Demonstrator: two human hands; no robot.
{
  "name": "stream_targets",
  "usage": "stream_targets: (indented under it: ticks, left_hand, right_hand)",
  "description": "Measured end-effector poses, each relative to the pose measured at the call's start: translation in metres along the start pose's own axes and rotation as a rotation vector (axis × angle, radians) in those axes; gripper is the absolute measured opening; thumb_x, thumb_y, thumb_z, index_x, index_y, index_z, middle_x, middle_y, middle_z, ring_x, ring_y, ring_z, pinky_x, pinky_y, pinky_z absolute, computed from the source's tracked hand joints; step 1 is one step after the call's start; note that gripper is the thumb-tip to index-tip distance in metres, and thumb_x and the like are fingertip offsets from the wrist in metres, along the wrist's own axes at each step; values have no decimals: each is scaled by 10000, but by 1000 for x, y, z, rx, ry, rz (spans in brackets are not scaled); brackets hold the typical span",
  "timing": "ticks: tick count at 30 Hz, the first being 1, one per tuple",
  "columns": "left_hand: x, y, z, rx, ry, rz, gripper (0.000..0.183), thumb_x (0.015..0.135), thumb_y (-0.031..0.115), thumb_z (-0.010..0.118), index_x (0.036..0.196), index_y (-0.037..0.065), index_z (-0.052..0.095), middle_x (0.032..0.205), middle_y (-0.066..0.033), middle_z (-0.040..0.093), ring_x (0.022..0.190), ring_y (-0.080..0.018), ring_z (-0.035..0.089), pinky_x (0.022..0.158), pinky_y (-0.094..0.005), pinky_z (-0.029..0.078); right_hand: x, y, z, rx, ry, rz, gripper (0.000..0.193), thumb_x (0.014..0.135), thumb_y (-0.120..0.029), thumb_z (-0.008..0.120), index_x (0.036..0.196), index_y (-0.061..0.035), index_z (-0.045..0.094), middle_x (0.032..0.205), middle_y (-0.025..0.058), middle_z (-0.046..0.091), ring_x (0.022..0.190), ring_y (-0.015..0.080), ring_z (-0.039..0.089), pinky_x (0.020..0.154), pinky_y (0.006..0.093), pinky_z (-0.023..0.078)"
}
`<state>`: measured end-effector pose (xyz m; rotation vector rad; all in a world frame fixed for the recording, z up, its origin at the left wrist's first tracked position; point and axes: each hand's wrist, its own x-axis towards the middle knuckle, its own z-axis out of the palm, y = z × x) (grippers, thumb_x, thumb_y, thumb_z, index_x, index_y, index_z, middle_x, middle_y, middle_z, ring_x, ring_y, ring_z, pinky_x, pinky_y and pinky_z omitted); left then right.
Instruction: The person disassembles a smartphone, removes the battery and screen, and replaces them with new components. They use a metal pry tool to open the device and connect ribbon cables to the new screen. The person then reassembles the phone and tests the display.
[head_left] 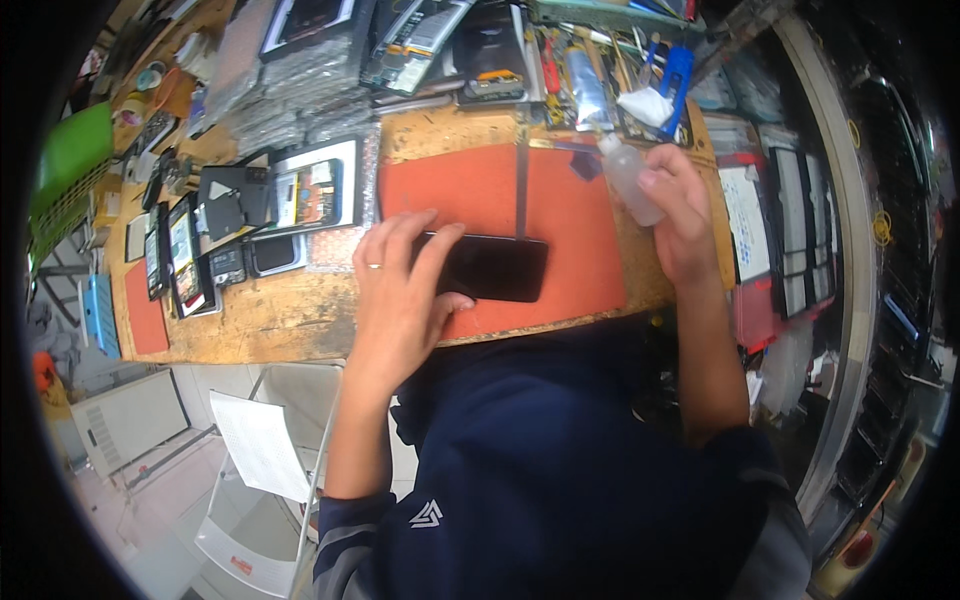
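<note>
A black smartphone [495, 268] lies on an orange-red work mat [450, 180], its dark glossy face up. My left hand [400, 275] grips the phone's left end, with the fingers along the far edge and the thumb at the near edge. Off to the right, my right hand [682, 215] is closed around a translucent white squeeze bottle [630, 180], which leans with its nozzle pointing away and to the left. A dark narrow strip [521, 185] runs across the mat, just beyond the phone.
Opened phones and parts [235, 205] cover the bench's left side. Behind the mat are bubble-wrapped stacks [290, 105], a silvery tube [586, 88] and a blue tool [676, 85]. A white folding chair [255, 545] stands below left; a metal rail [850, 330] runs along the right.
</note>
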<state>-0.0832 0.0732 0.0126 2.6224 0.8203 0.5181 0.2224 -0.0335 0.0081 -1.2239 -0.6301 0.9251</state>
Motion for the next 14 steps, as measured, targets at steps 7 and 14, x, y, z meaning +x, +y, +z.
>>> stream_targets:
  ticks: [7, 14]
  left_hand:
    - [-12, 3, 13, 14, 63, -22, 775, 743, 204, 903, 1448, 142, 586, 1494, -99, 543, 1444, -374, 462, 1213, -567, 314]
    - [-14, -7, 35, 68, 188, 58, 702, 825, 228, 848, 1467, 169, 569, 1518, -100, 514, 1491, -366, 410, 1268, -600, 264]
  right_hand:
    - [85, 45, 80, -494, -348, -411, 417, 920, -110, 845, 1261, -26, 619, 1035, 46, 699, 872, 112, 662, 738, 259, 541]
    - [116, 77, 129, -780, -343, -608, 524, 871, -92, 863, 1346, -34, 650, 1186, 161, 773, 1048, 318, 784, 885, 385, 648]
